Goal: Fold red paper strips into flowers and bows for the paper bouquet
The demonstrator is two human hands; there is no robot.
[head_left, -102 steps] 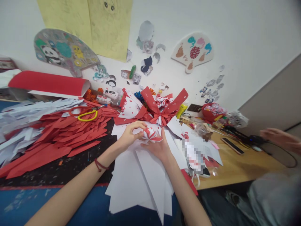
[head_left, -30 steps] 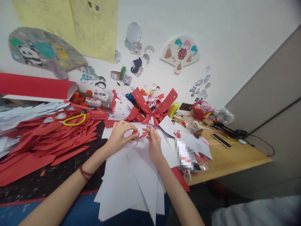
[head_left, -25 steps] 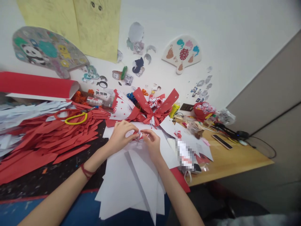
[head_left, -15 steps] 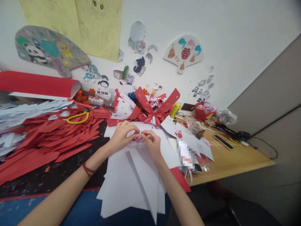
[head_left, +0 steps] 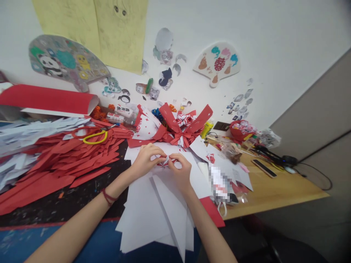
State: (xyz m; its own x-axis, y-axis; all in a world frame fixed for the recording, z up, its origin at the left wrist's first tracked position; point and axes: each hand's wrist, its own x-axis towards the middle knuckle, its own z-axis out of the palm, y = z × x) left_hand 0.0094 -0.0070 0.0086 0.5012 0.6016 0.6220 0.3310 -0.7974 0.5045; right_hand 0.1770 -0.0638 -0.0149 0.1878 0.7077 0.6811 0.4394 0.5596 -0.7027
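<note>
Above a fanned stack of white paper sheets (head_left: 145, 215), both hands pinch a small folded paper piece (head_left: 166, 159), white with some red. My left hand (head_left: 146, 160) grips its left side between thumb and fingers. From the right, my right hand (head_left: 180, 168) pinches the same piece with thumb and index finger. A red star-like pattern on white paper (head_left: 163, 166) shows just beneath the fingertips, partly covered by them. Just beyond the hands stands a bouquet wrapped in red paper (head_left: 182, 137) with a bow at its front.
Red paper strips (head_left: 57, 160) and white strips (head_left: 16, 146) pile up at the left, with yellow-and-red-handled scissors (head_left: 95, 137) on top. A red paper roll (head_left: 49, 99) lies behind. Rightward are a phone (head_left: 264, 168), a small red bouquet (head_left: 241, 130) and cables (head_left: 274, 155).
The whole view has shifted slightly, so everything sits a little further right and lower. Both hands still pinch the folded paper, with fingertips slightly readjusted.
</note>
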